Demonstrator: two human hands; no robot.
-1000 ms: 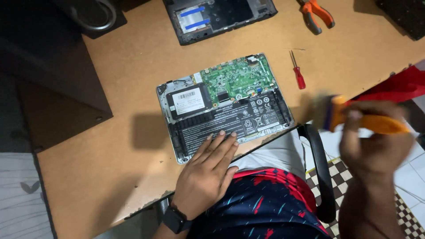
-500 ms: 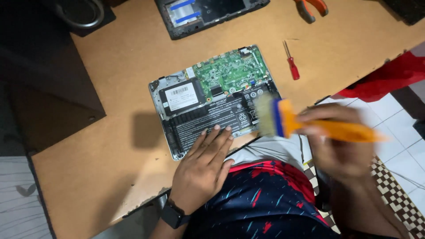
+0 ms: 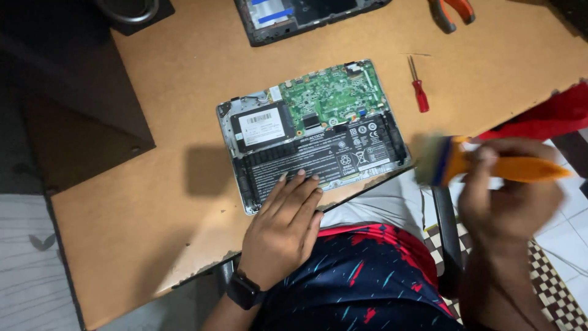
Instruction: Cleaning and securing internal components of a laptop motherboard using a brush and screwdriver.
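The fingers of the left hand [image 3: 283, 230] lay spread and flat on the near edge of the opened laptop base [image 3: 312, 132], gripping nothing, pressing down as if to keep the shallow shell from sliding on the smooth tan tabletop [image 3: 184, 73]. The right hand [image 3: 511, 190] was curled tight around the orange plastic handle of a paintbrush [image 3: 456, 160], its pale bristle head blurred and hanging in the air just off the laptop's right corner, beyond the table edge (the blur hid exactly how the fingers wrapped). The base sat slightly skewed near the front of the table, its underside exposed: a green circuit board studded with small parts, a black rectangular drive with a white label, and a long matte black battery. A red-handled screwdriver [image 3: 419, 89] lay apart to its right, orange-handled pliers [image 3: 452, 10] farther back.
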